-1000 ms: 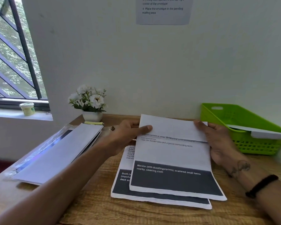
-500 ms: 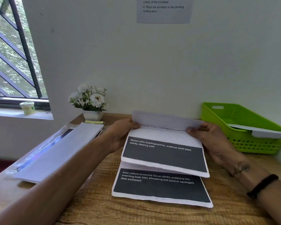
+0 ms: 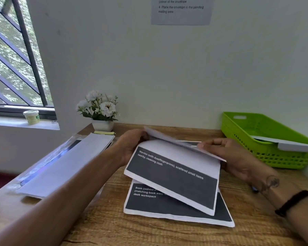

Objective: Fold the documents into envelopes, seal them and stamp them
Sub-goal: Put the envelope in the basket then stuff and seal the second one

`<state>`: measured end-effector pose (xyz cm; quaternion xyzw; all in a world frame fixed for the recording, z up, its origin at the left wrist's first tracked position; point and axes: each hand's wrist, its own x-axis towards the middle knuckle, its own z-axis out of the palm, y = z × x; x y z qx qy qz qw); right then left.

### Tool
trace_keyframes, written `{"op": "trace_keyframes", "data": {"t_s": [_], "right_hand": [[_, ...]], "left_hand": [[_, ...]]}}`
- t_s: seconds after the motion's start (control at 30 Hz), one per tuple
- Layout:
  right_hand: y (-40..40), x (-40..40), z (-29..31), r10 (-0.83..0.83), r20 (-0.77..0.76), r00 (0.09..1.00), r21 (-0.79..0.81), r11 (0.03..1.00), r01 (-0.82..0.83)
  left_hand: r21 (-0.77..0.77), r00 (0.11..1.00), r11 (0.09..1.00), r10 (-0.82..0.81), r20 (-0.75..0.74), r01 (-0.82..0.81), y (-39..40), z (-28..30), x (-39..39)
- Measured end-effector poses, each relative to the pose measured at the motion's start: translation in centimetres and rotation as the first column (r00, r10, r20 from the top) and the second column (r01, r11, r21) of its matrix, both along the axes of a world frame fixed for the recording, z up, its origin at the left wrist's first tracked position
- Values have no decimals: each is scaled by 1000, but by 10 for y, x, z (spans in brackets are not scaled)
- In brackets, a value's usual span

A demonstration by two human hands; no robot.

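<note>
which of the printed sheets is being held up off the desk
The sheet whose dark band starts "Monitor", gripped by both hands; the "Book" sheet lies flat under it.

A notice taped to the wall above the wooden desk shows partial lines: "corner of the envelope" and "4 Place the envelope in the pending mailing area". On the desk, a folded sheet lifted above the desk has a dark band reading "Monitor (with dust/fingerprints), scattered small items nearby, cleaning cloth". Under it, a flat sheet lying on the desk reads, partly covered, "Book (without", "(matching book size)", "desk workspace".
</note>
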<state>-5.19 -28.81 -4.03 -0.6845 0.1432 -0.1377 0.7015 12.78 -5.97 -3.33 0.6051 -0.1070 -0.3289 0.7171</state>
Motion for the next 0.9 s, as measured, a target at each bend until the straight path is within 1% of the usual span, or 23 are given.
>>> {"op": "trace_keyframes", "data": {"t_s": [0.07,0.13,0.2,0.23,0.27,0.3,0.33,0.37,0.4,0.43,0.47,0.5,0.53,0.67,0.8,0.9], "right_hand": [[0,-2,-3,55,-62,997,-5,998,-55],[1,-4,-2,100,-134,986,-11,995,-102],[1,-6,0,107,-187,976,-53,991,-119],[2,-6,1,107,-196,975,-75,990,-123],[3,-7,1,112,-198,974,-97,986,-134],[5,-8,1,118,-199,973,-121,982,-144],[7,-9,1,121,-194,974,-151,977,-151],[8,-9,1,122,-183,976,-180,971,-155],[10,-9,1,123,-169,978,-209,965,-157],[12,-9,1,123,-152,981,-238,959,-157],[15,-9,1,121,-129,984,-267,952,-152],[18,-9,1,117,-100,988,-292,946,-142],[21,-8,1,111,-69,991,-320,939,-128],[31,-5,-4,105,4,994,-448,889,-92],[32,-2,-6,75,32,997,-441,896,-54],[28,0,-7,32,62,998,-429,903,-2]], "left_hand": [[-30,995,995,-95,-18,94,2,4,-6],[-56,993,992,-113,21,114,3,7,-10],[-53,988,992,-112,106,118,5,8,-11],[-14,977,991,-128,173,132,5,8,-12],[72,946,988,-150,288,135,6,7,-13],[203,868,974,-183,461,98,6,5,-14],[332,720,943,-242,650,17,6,3,-13],[419,502,903,-320,804,-96,5,0,-13],[455,284,873,-397,873,-178,4,-4,-15],[467,142,865,-447,883,-185,1,-6,-18],[477,67,866,-473,879,-151,-2,-9,-22],[483,40,869,-482,875,-111,-5,-11,-26],[482,40,872,-481,876,-78,-8,-12,-31],[448,92,894,-445,891,-14,-16,-15,-44],[438,177,899,-433,884,11,-15,-17,-40],[441,218,897,-431,876,2,-14,-14,-36]]}}
